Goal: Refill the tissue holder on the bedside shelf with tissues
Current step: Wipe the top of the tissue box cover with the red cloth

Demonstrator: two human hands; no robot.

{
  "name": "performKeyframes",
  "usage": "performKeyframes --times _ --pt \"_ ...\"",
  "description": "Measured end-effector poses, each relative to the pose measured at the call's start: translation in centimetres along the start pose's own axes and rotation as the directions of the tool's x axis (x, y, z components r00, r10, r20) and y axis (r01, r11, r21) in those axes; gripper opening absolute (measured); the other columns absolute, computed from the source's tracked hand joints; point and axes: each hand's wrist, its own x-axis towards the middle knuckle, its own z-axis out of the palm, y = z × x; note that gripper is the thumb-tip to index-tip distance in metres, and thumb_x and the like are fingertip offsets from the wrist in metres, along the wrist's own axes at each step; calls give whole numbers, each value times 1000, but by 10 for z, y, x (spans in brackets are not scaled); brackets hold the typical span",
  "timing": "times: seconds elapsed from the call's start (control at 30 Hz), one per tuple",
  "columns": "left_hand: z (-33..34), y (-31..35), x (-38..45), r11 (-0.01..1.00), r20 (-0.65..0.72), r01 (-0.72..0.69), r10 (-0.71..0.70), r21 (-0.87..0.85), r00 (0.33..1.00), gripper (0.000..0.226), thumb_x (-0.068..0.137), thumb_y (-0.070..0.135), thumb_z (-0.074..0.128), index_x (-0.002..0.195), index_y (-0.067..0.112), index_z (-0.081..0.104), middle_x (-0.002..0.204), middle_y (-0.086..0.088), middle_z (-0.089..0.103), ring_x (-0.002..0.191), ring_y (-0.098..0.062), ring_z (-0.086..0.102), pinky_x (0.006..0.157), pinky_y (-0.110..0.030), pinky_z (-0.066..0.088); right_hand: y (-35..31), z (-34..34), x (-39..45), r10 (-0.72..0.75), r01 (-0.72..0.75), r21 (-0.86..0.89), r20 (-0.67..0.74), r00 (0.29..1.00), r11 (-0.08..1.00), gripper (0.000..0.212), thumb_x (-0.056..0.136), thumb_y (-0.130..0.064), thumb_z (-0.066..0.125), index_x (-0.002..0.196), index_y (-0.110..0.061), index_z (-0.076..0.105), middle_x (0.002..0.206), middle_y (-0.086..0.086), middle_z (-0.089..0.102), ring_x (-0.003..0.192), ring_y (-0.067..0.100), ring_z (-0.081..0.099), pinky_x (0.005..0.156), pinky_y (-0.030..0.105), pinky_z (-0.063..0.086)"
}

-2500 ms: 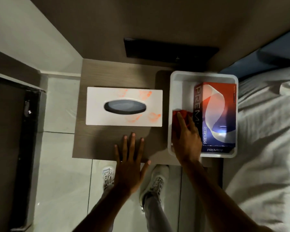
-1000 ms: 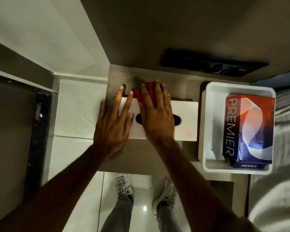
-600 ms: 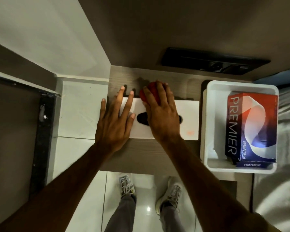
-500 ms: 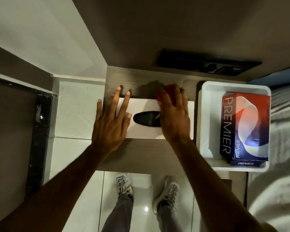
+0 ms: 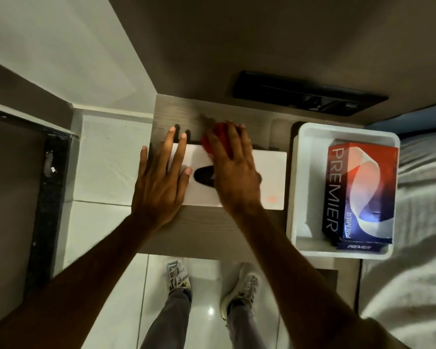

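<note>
A white tissue holder (image 5: 272, 177) with a dark oval slot (image 5: 203, 176) lies on the wooden bedside shelf (image 5: 207, 230). My left hand (image 5: 161, 182) rests flat on the holder's left end, fingers spread. My right hand (image 5: 232, 172) presses a red cloth (image 5: 212, 139) onto the holder's top near its far edge, covering much of the slot. A red and blue PREMIER tissue box (image 5: 360, 192) lies in a white tray (image 5: 293, 197) to the right of the holder.
A dark recessed panel (image 5: 307, 96) sits in the wall behind the shelf. A bed with white sheets (image 5: 418, 222) adjoins the tray on the right. White floor tiles (image 5: 106, 172) and my shoes (image 5: 179, 275) show below the shelf's front edge.
My right hand picked the red cloth out of the tray and has rubbed it back and forth along the holder's top, now moving left again. My left hand came to rest on the holder.
</note>
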Motion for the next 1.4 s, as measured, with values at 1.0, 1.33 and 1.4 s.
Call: performKeyframes --times 1.0,1.33,1.4 --pt "-9 6 6 998 145 55 -50 -36 988 65 110 51 14 168 25 4 178 -6 4 165 -27 7 133 -56 14 -1 45 -92 31 -45 -122 -115 993 992 74 99 -8 53 164 -24 21 173 13 12 160 32 6 127 54 20" --pt "-6 3 5 998 125 42 -35 -52 992 65 110 49 16 168 24 3 178 -5 3 166 -25 6 132 -56 18 -25 49 -87 219 -214 45 -219 951 976 59 103 -10 43 160 -19 31 170 15 18 159 37 10 125 61 23" --pt "-8 3 6 998 131 37 -30 -53 991 65 110 50 15 168 24 3 178 -6 4 165 -26 7 132 -57 19 -15 46 -98 78 -81 -16 -141 987 997 76 93 7 44 162 -22 26 172 12 13 160 34 5 124 58 27"
